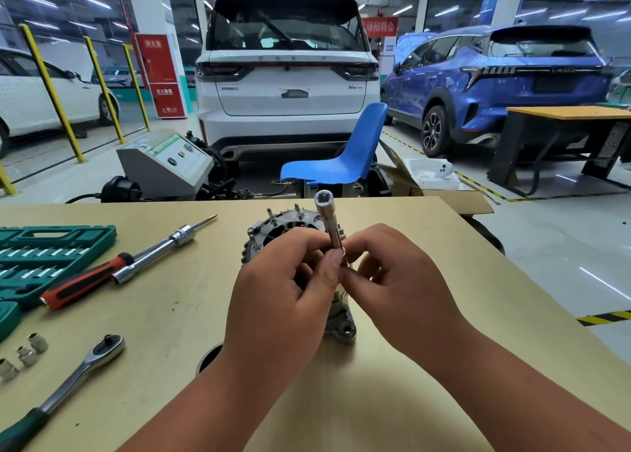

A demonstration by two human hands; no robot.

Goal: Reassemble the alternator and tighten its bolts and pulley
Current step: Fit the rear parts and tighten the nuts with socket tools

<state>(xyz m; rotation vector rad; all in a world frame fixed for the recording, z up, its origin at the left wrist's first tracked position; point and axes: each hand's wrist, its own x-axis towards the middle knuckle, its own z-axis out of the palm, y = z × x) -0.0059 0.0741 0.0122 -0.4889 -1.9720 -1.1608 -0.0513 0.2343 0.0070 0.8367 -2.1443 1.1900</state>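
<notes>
Both hands were up over the alternator (290,226), working the long socket (329,222). The left hand (283,287) had thumb and fingers curled round the socket's lower shank. The right hand (399,287) pinched the bottom end with its fingertips; what else sat at that end was hidden by the fingers.

The socket's long axis ran near upright, tipped a little away, with the open end up and clear of the hands.

The alternator sat on the bench (170,315) directly under and just behind the hands, roughly centred between them, so neither hand was clearly nearer. Its studs (298,210) stood up on the far face and the mounting ear pointed toward the person.

My read: the socket has to flip or drop onto a stud or nut just beyond the fingers. The ratchet (88,366) lay well off to the left, so that's the left hand's reach.
</notes>
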